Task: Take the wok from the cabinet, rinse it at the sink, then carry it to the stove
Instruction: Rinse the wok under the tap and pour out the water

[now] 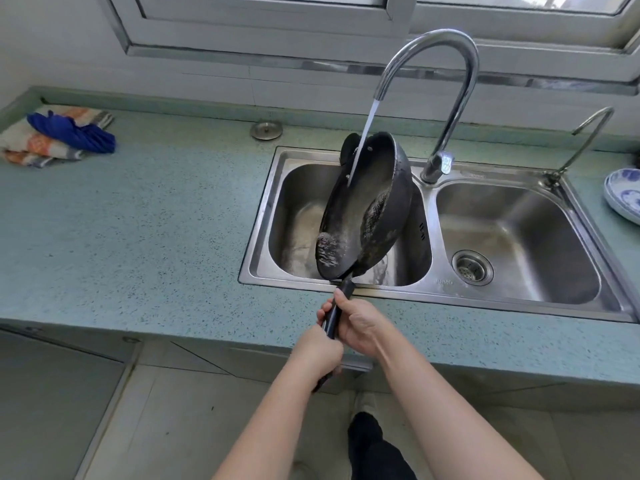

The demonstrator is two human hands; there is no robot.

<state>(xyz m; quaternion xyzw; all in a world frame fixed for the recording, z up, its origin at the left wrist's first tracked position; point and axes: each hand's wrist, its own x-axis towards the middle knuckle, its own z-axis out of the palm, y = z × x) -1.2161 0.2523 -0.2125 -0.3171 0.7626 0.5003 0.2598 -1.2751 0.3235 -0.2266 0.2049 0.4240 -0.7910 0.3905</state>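
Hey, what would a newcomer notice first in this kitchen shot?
The black wok, tilted over the left sink basin, catches a stream of water from the curved faucet. The left hand and right hand both grip its handle near the counter's front edge. A blue cloth lies on a towel, far left.

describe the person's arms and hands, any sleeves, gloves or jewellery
The left hand and right hand wear no gloves, and no watch, bracelet or ring shows. Both arms are bare to the picture's bottom edge, with no sleeves in view.
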